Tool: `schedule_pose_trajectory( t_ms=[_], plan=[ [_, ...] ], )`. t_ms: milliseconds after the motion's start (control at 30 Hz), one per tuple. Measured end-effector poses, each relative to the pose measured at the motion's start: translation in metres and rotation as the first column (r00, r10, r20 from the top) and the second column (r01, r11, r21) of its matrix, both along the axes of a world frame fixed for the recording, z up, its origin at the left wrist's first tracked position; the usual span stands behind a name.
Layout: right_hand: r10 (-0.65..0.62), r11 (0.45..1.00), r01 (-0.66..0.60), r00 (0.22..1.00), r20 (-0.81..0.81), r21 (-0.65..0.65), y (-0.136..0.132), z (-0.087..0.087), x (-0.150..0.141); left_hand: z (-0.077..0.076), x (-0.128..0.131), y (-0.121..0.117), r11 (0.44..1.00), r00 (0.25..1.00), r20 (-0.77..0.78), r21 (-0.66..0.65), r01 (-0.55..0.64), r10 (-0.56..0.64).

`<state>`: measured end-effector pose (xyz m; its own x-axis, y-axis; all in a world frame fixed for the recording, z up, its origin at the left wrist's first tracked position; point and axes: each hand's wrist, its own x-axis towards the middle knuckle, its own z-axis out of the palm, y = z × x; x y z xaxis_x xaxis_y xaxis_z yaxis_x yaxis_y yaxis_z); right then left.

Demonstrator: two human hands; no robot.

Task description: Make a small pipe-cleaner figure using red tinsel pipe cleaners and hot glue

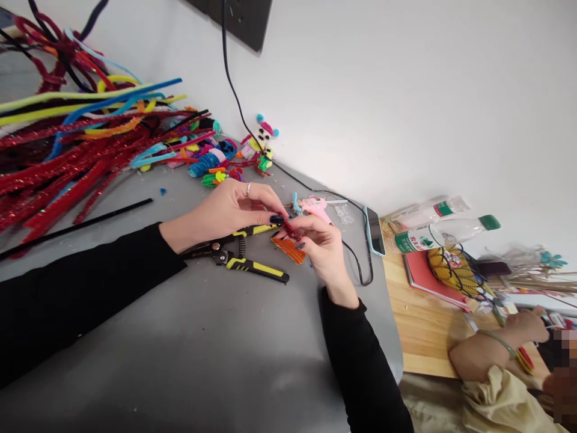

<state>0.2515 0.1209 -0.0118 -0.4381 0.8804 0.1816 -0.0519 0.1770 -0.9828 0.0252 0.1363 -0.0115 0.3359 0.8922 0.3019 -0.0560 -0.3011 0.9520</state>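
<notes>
Between my two hands is a short piece of red glittery pipe cleaner [291,230], bent or twisted and partly covered by fingers. My left hand [238,207], with a ring on one finger, pinches its left end. From the right, my right hand [318,240] grips the other end between thumb and fingers. Under and beside them lie yellow-and-black wire cutters [256,269] with their handles apart. A ridged orange piece [288,249] rests on the grey table [216,355] just below my fingers. Behind my right hand sits a pink glue gun [315,208].
A heap of colourful pipe cleaners [90,144] covers the left, near several small fuzzy figures [214,157]. A black cable [288,171] runs down to a phone [374,231]. Plastic bottles [451,231] lie on a wooden table [424,337], where another person's arm [487,349] reaches.
</notes>
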Motion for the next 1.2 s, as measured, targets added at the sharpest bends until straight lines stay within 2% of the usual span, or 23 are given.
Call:
schedule_pose_trajectory(
  t_ms=[200,333,633,833,967,1033,1200],
  plan=[
    [-0.017,0.995,0.020,0.999,0.033,-0.093,0.001,0.001,-0.001,-0.009,-0.001,0.005,0.995,0.999,0.032,0.097,0.030,-0.033],
    [0.022,0.990,-0.015,0.998,0.053,-0.139,0.002,0.001,0.001,-0.010,-0.003,0.007,0.989,0.999,0.010,0.138,0.048,-0.050],
    [-0.005,0.996,0.009,0.999,0.051,-0.083,0.001,-0.003,-0.001,-0.007,-0.005,0.004,0.981,0.998,-0.059,0.190,0.036,-0.025],
    [-0.095,0.991,0.080,0.987,0.133,0.110,0.001,-0.006,-0.001,-0.007,-0.003,0.001,0.979,0.997,-0.069,0.198,0.041,-0.028],
    [-0.198,0.953,0.139,0.958,0.209,0.269,0.000,-0.002,-0.002,-0.008,-0.002,0.003,0.974,0.992,0.014,0.194,0.116,-0.122],
    [-0.227,0.929,0.139,0.946,0.233,0.343,-0.001,0.000,-0.002,-0.009,-0.002,0.003,0.971,0.989,0.010,0.192,0.141,-0.145],
    [-0.268,0.891,0.108,0.909,0.318,0.442,-0.003,0.004,0.000,-0.011,-0.002,0.002,0.976,0.994,-0.098,0.205,0.075,-0.056]
  ],
)
